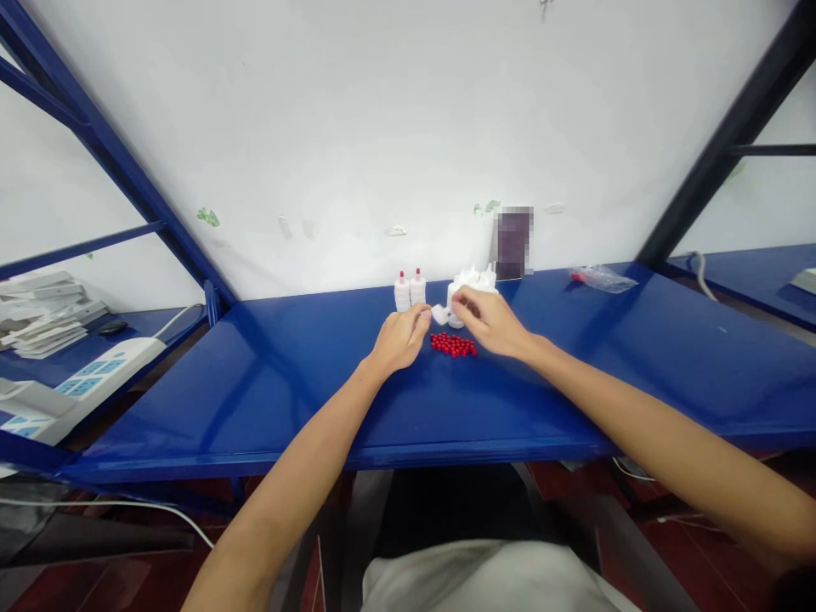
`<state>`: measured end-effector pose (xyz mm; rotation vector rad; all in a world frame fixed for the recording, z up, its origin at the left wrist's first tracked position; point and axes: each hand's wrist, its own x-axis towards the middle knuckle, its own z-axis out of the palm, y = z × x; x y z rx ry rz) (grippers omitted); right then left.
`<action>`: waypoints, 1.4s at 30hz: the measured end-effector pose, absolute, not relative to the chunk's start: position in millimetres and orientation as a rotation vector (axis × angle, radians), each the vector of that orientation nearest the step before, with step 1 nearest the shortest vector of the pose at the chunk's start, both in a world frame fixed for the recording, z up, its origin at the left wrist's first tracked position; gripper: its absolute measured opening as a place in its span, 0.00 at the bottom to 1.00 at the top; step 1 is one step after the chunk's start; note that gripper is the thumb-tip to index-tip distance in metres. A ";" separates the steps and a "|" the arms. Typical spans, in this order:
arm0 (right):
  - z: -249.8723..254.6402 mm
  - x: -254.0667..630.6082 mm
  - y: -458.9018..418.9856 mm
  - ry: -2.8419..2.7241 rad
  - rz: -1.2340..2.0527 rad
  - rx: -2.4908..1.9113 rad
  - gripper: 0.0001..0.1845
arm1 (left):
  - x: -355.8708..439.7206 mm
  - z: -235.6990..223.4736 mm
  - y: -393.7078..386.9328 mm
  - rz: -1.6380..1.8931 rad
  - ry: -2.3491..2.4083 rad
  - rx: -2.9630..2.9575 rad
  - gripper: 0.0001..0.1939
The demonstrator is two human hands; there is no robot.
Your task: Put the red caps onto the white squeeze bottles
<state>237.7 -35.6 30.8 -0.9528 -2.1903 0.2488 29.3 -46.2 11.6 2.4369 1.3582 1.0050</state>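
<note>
My left hand (pixel 403 337) is closed, its thumb and fingertips pinching a white nozzle cap (pixel 439 314) held tilted above the table. Just to the right, my right hand (pixel 490 321) has its fingers bent together; whatever is between them is too small or hidden to make out. Below and between both hands lies a patch of small red caps (pixel 453 345). Behind my right hand stands a cluster of white bottle parts with pointed nozzles (pixel 473 279), partly covered by the hand. Two white squeeze bottles (pixel 410 293) with red tips stand upright behind my left hand.
A blue table (pixel 286 382) runs along the white wall. A clear plastic bag (pixel 603 278) with something red lies at the right back. A dark, blurred-out panel (pixel 513 244) leans against the wall. At far left are a power strip (pixel 95 378) and stacked white pieces (pixel 54 314).
</note>
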 end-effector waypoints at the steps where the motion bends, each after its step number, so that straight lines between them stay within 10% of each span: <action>1: 31.3 240.6 -32.5 -2.153 0.180 -1.035 0.14 | 26.8 10.5 -44.0 1.035 1.386 2.403 0.24; 14: 21.3 245.8 -13.7 -2.277 -0.095 -1.447 0.17 | 16.6 11.7 -41.7 1.138 1.340 2.346 0.13; 33: 27.1 232.1 -32.9 -2.022 0.856 -0.822 0.19 | 24.2 14.6 -50.0 0.953 1.272 2.874 0.12; 42: 38.3 270.6 -22.3 -2.747 0.258 -1.273 0.10 | 5.3 10.0 -36.9 1.046 1.526 2.506 0.10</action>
